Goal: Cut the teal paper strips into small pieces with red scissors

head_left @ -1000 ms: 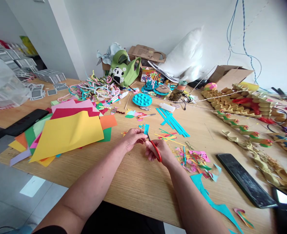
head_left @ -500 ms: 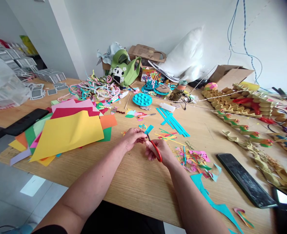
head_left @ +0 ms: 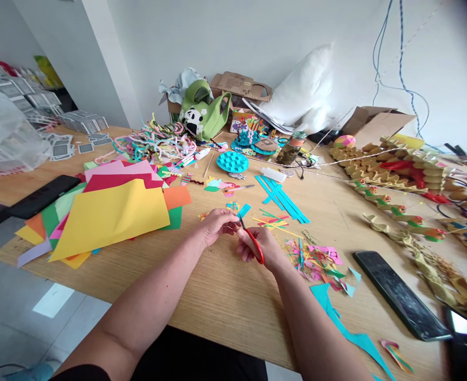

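Over the middle of the table, my left hand [head_left: 218,225] pinches a small piece of blue paper [head_left: 244,211] between thumb and fingers. Just right of it, my right hand [head_left: 259,247] is wrapped round red-handled scissors [head_left: 256,244], whose dark blades point up and left at the lower end of the blue piece. The fingertips of both hands are close together. Long blue paper strips [head_left: 283,200] lie crossed behind my right hand. Thin strips in red, green and yellow [head_left: 275,219] lie nearer. Tiny paper bits [head_left: 232,206] are scattered behind my left hand.
Coloured sheets [head_left: 110,219] are stacked at the left. Paper scraps [head_left: 316,262], a blue offcut [head_left: 348,330] and a dark phone [head_left: 400,293] lie at the right. Farther back are a blue studded disc [head_left: 232,162], a glue bottle [head_left: 273,174], a jar [head_left: 291,149] and a green bag [head_left: 209,119].
The view has shifted very slightly. Both hands keep almost the same pose, with the blue paper and the scissors still in them.
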The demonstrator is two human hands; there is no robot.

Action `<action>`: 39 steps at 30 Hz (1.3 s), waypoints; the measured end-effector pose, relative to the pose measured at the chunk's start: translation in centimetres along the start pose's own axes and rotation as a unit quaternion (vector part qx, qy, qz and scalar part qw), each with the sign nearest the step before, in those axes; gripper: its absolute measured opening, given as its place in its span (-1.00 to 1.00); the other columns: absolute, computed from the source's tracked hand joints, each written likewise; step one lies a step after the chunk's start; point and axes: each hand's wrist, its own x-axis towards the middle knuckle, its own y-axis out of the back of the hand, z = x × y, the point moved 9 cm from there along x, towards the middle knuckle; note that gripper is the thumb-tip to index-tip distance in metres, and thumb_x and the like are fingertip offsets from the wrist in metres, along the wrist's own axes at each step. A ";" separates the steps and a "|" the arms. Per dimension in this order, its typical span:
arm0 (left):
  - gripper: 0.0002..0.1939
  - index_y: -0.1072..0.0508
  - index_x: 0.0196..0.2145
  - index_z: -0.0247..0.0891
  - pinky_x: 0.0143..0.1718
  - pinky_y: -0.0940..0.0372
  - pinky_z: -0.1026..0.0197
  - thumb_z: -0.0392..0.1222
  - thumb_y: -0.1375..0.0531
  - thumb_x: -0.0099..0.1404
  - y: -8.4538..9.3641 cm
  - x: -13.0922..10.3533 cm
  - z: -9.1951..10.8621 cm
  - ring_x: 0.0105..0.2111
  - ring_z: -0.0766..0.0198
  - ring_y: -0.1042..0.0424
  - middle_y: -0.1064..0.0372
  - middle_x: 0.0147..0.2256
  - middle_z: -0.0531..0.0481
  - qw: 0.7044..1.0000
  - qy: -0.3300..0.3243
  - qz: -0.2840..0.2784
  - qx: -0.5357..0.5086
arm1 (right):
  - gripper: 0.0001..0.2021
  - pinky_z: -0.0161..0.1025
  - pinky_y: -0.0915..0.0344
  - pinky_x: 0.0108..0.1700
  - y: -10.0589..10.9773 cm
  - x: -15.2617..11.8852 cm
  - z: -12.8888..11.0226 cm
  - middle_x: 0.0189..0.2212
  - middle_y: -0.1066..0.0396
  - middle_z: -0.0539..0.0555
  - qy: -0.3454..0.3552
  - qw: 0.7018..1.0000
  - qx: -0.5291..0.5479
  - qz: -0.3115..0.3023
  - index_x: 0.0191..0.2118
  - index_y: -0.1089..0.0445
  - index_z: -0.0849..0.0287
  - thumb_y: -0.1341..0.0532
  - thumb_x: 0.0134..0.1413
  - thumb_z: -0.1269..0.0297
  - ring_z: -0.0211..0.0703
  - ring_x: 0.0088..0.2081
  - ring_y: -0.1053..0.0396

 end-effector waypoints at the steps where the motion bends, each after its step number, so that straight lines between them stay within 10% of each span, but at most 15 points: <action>1: -0.85 -0.43 -0.55 -0.36 -0.49 -0.22 0.32 -0.24 -0.28 -0.12 0.0 0.0 0.0 -0.56 0.38 -0.35 -0.40 -0.55 0.00 1.000 -0.001 -0.001 0.007 | -0.48 -0.45 -0.23 -0.72 0.0 0.0 0.0 -0.71 -0.39 0.05 0.000 1.000 0.002 0.001 -0.61 -0.31 0.27 -0.28 -0.18 -0.20 -0.31 -0.72 -0.34; 39: -0.88 -0.43 -0.55 -0.36 -0.49 -0.20 0.33 -0.28 -0.26 -0.13 0.4 -0.2 0.6 -0.58 0.41 -0.32 -0.39 -0.56 -0.01 0.999 -0.004 0.019 0.051 | -0.49 -0.42 -0.26 -0.70 -0.1 -0.2 0.0 -0.68 -0.42 0.06 -0.006 1.000 -0.012 -0.014 -0.59 -0.31 0.25 -0.28 -0.20 -0.20 -0.28 -0.71 -0.37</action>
